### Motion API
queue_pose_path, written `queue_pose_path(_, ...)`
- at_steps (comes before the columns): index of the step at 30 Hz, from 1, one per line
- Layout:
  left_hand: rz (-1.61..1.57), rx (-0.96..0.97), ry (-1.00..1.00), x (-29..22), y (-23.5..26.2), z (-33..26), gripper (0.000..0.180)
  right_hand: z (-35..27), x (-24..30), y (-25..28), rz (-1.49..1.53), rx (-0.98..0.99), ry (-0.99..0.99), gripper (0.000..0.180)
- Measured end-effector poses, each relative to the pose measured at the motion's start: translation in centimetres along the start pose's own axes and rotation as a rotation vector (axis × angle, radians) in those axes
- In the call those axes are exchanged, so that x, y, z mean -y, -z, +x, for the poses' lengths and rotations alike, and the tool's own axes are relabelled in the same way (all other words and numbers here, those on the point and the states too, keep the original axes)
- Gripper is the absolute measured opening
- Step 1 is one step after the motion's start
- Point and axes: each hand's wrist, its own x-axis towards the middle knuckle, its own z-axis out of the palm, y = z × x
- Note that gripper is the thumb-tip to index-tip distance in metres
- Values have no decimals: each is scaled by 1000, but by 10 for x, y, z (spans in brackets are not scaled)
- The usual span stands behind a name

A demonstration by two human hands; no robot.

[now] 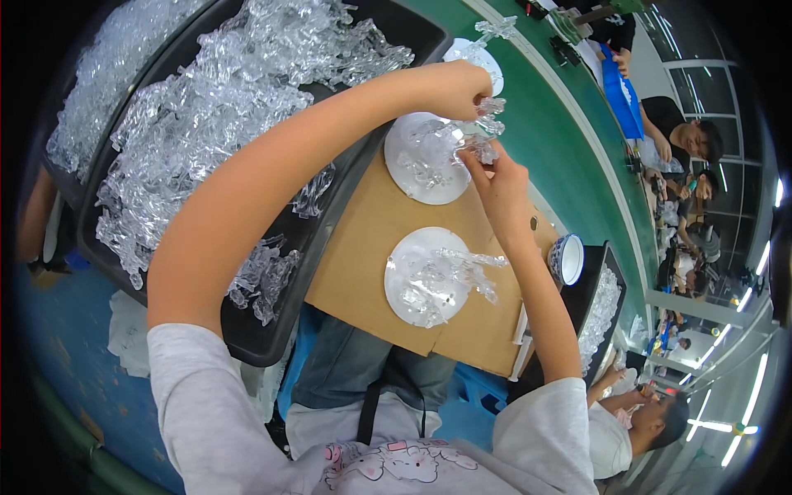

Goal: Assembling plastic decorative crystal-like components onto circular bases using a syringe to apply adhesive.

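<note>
Pinched in the fingertips of the right hand [503, 188], a clear plastic piece [478, 151] sits above the middle plate [429, 196], at the far-left corner of the cardboard sheet [351, 276]. Just beyond it, the left hand [462, 89] arches over with its fingers closed on clear plastic too. Working this plastic between both hands seems to be the step in hand; the next move likely calls for a steady pinch on each side and care with the thin arms.

Toward the cardboard's near edge, the near plate [410, 250] carries more clear pieces; beyond its far edge is the far plate [495, 76]. Left lies a black tray [256, 345] heaped with similar parts, and by the right edge stands a patterned bowl [567, 259].

Glare and transparency blur the outlines: whether both hands hold one piece or two cannot be told. Some left fingertips are hidden, the tray's far end is cut off, and co-workers at right are too small to make out well.
</note>
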Motion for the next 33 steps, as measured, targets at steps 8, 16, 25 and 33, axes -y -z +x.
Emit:
queue_pose_path(8, 40, -73, -154, 9, -2, -11, 18, 26, -23, 58, -177, 80, 287, 41)
queue_pose_path(16, -7, 95, 61, -21, 13, -8, 22, 201, -73, 87, -790, -154, 555, 47)
queue_pose_path(25, -44, -64, 86, -33, 60, -57, 28, 168, -42, 132, -835, 80, 460, 16)
queue_pose_path(33, 226, -162, 126, -66, 82, -141, 24, 49, -17, 171, -701, 108, 516, 14)
